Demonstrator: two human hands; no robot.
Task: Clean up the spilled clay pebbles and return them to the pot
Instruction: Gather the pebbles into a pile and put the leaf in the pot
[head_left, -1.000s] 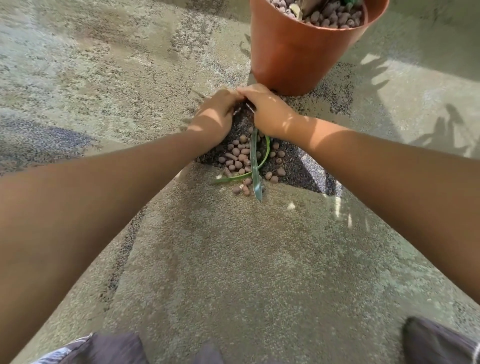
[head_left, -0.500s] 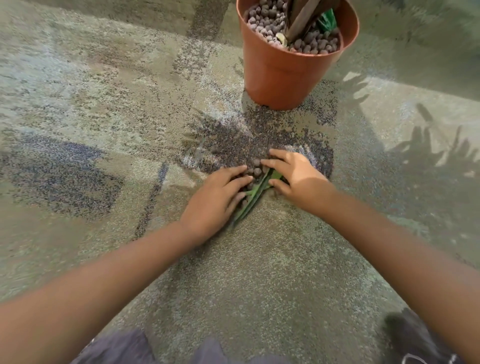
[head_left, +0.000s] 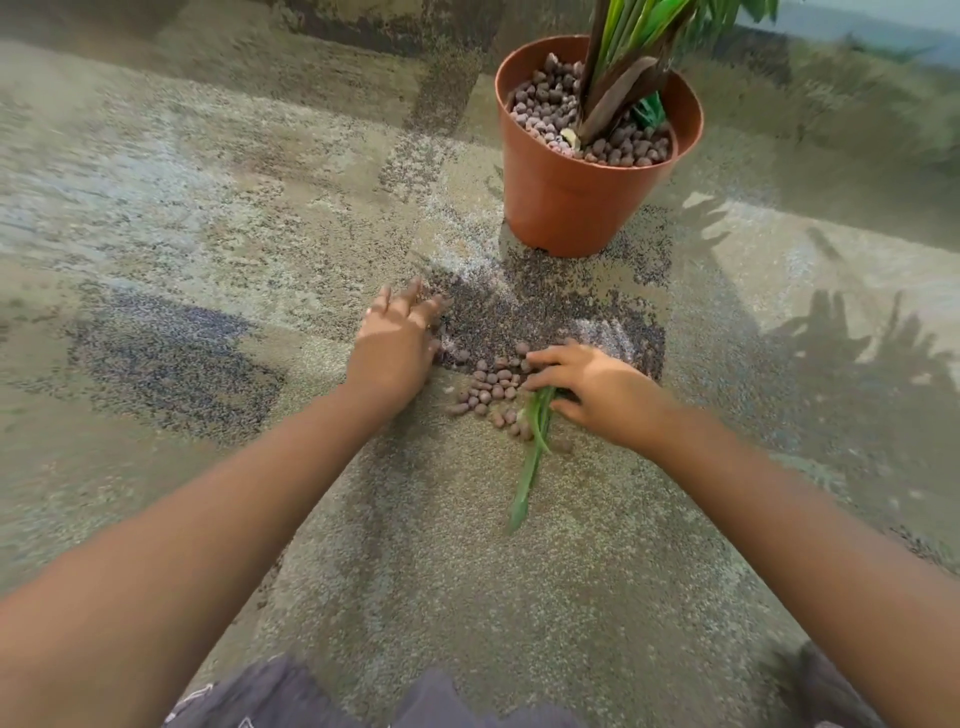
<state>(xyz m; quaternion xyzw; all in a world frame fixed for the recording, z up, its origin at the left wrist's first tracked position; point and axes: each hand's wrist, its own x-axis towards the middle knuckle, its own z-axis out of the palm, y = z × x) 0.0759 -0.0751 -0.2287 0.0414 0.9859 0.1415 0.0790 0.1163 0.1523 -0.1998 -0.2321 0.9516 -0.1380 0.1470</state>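
A small heap of brown clay pebbles (head_left: 491, 387) lies on the patterned carpet (head_left: 208, 249) between my hands. My left hand (head_left: 397, 343) rests flat on the carpet at the heap's left edge, fingers spread. My right hand (head_left: 592, 387) lies palm down on the heap's right side, fingers curled over the top of a green leaf (head_left: 530, 462) that points back toward me. The terracotta pot (head_left: 561, 202) stands beyond the heap, filled with pebbles around a plant stem.
The plant's green leaves (head_left: 649, 26) rise out of the pot at the top of the view. Leaf shadows fall on the carpet at the right. My knees in dark cloth (head_left: 291, 696) show at the bottom edge.
My hands have moved apart, uncovering the pebbles that they were pressing together. The heap and leaf now lie further from the pot than a second ago. The camera has tilted up, showing the whole pot.
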